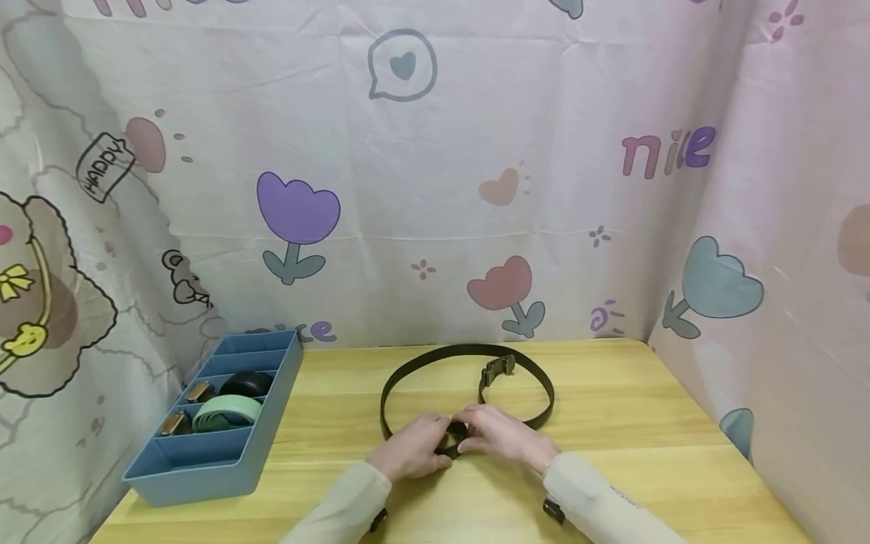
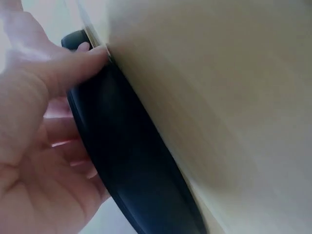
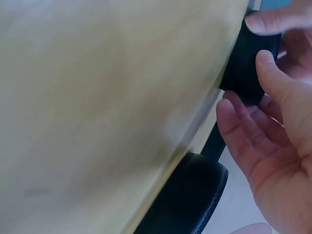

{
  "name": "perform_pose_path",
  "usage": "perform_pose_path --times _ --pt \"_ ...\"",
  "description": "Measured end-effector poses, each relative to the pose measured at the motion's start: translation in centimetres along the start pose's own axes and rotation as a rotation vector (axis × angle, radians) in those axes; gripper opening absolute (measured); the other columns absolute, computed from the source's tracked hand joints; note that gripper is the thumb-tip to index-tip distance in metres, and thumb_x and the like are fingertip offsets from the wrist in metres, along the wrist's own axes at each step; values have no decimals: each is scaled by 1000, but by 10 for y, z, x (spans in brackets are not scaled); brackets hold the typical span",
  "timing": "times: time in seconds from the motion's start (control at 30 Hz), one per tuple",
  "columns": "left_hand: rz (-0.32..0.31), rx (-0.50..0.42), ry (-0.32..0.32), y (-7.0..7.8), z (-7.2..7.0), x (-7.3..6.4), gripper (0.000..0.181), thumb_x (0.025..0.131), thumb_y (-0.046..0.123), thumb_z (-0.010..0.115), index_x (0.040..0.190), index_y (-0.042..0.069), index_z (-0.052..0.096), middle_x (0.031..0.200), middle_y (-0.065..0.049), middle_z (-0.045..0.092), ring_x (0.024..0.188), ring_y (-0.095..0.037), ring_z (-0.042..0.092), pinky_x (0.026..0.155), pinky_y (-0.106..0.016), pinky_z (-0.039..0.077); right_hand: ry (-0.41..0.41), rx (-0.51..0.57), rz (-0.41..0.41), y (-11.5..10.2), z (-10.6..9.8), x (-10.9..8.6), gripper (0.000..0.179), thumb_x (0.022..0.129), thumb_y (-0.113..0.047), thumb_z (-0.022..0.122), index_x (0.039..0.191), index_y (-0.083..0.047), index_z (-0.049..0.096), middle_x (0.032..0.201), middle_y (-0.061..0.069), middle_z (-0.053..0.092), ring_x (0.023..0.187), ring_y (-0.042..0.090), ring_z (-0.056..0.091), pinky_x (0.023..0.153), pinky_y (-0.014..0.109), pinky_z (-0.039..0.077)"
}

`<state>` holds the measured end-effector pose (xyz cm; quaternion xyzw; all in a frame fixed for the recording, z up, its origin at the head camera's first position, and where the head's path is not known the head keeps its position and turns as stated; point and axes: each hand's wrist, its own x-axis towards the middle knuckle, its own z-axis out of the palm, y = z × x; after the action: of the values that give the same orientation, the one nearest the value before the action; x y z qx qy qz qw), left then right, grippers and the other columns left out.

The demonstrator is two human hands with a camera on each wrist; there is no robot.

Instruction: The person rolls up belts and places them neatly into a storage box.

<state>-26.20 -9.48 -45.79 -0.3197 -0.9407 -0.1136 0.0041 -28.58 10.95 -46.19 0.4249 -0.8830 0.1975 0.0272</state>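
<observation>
A black belt (image 1: pixel 469 350) stands on edge on the table in a wide loop, its dark metal buckle (image 1: pixel 498 369) on the inner right side. At the near side of the loop, the belt's other end bends into a small coil (image 1: pixel 448 452) between both hands. My left hand (image 1: pixel 411 447) pinches the strap from the left; in the left wrist view its thumb lies over the belt (image 2: pixel 131 146). From the right, my right hand (image 1: pixel 506 438) holds the coil, thumb and fingers around the belt end (image 3: pixel 246 63) in the right wrist view. Fingers partly hide the coil.
A blue divided tray (image 1: pixel 272 446) stands at the left on the wooden table (image 1: pixel 632 423). In its compartments lie a rolled black belt (image 1: pixel 246 383) and a rolled green belt (image 1: pixel 227 410), both with metal buckles. A patterned curtain (image 1: pixel 408 166) hangs behind the table.
</observation>
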Motion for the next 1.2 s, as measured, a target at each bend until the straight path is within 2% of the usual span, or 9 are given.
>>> perform_pose_path --times 0.17,0.27,0.37,0.53,0.63,0.8,0.93,1.03,1.2 --pt "11 26 101 7 1 7 25 78 28 82 89 12 66 81 1 68 72 -7 60 65 -24 50 21 8 -23 1 2 6 24 86 -27 73 104 -10 70 95 -1 72 79 -2 59 71 13 49" --pt "-7 31 137 10 4 8 22 76 24 83 84 11 67 75 2 67 65 -6 57 59 -24 48 -7 22 -14 2 1 7 22 84 -20 75 102 -10 71 93 -2 72 77 -4 59 69 12 49" --pt "-28 -10 154 12 6 9 16 77 20 82 81 11 69 72 3 67 61 -6 53 57 -23 45 -54 34 13 2 -1 8 21 82 -13 77 102 -12 72 91 -5 72 74 -5 58 68 12 49" --pt "-2 -66 173 9 5 11 6 78 11 79 75 12 73 74 5 69 62 -2 51 59 -20 44 -81 35 17 3 -5 9 22 82 -14 77 103 -16 74 93 -8 73 73 -6 59 66 11 49" --pt "26 -104 154 7 4 11 5 80 9 77 78 13 77 79 5 73 67 0 53 63 -18 45 -80 48 29 4 -6 8 24 81 -16 78 104 -17 75 96 -7 74 75 -5 60 68 11 49" --pt "24 -155 133 5 1 14 6 82 9 76 81 14 78 80 5 73 67 0 50 64 -17 43 -7 64 92 5 -3 6 24 77 -16 81 101 -16 76 88 -8 70 75 0 55 66 15 48" --pt "19 -132 168 8 3 15 7 81 7 77 78 13 78 78 4 73 65 -1 50 62 -17 43 79 121 178 1 0 3 16 76 -17 82 90 -12 76 71 -8 64 60 1 51 53 17 44" --pt "4 -109 180 10 5 16 9 81 7 76 75 13 77 76 3 72 64 -2 49 60 -17 43 88 161 217 -4 1 1 12 78 -16 80 87 -9 74 65 -6 64 50 -1 51 46 18 43" --pt "23 -66 174 11 4 15 17 80 10 78 65 15 72 66 9 65 58 -1 45 57 -16 40 49 116 172 -7 1 3 15 81 -19 78 92 -12 74 67 -9 63 50 -4 47 45 16 41"
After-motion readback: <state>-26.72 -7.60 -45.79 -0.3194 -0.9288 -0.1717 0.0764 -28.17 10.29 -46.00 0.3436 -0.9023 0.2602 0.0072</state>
